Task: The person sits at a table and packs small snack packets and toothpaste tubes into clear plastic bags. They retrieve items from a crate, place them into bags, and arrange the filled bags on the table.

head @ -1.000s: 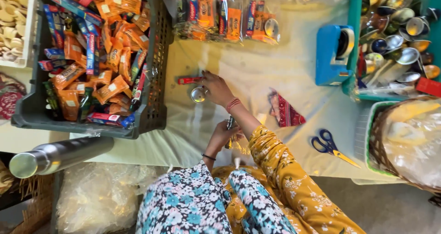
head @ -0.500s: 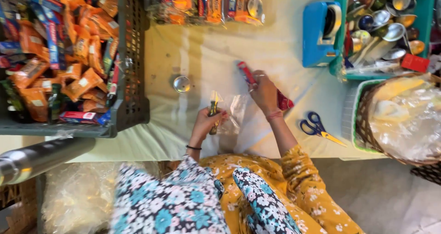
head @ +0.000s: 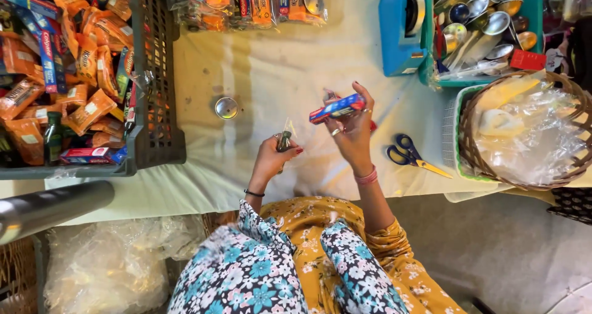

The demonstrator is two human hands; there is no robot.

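the right hand point(head: 353, 132) pinches a small red-and-blue carton point(head: 337, 108) above the cloth-covered counter point(head: 259, 73); the left hand point(head: 273, 157) is closed around a small dark bottle in clear wrap point(head: 284, 140) (seemingly half packed). a round steel cup point(head: 226, 107) sits apart, untouched.

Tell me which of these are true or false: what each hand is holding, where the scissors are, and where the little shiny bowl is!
1. The right hand holds a small red and blue box. True.
2. The left hand is empty. False: it holds a small dark bottle in a clear wrapper.
3. The scissors lie on the table, right of the right hand. True.
4. The small shiny bowl is inside the dark crate. False: it sits on the table beside the crate.
5. The blue tape dispenser is in the wicker basket. False: it stands on the table.
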